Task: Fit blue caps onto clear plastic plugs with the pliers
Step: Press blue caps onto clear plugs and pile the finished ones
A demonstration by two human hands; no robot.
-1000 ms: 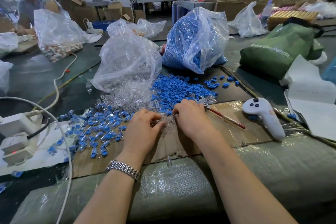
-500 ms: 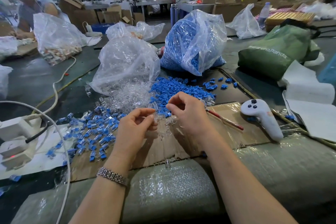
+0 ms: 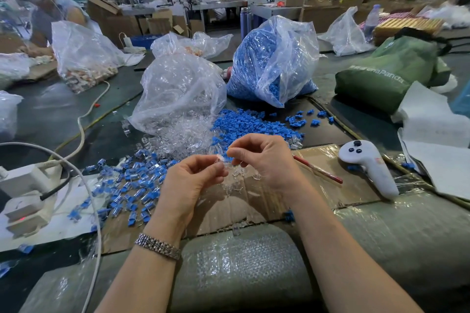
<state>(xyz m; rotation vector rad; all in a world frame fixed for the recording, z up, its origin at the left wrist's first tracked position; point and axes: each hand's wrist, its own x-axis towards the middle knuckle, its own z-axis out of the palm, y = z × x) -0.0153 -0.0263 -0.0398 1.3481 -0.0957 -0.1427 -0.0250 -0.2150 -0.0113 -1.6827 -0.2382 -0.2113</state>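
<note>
Fingers of the left hand pinched a clear plastic plug, held raised just above the cardboard sheet. Fingers of the right hand curled close against it, touching the same plug; whether they also held a cap could not be told. More clear plugs spilled from a bag beyond the hands, beside a heap of blue caps. Capped plugs lay scattered to the left on the counter. Red-handled pliers rested on the cardboard, just right of the right hand. This looked like picking and orienting a plug; next would probably come a blue cap, then the pliers.
</note>
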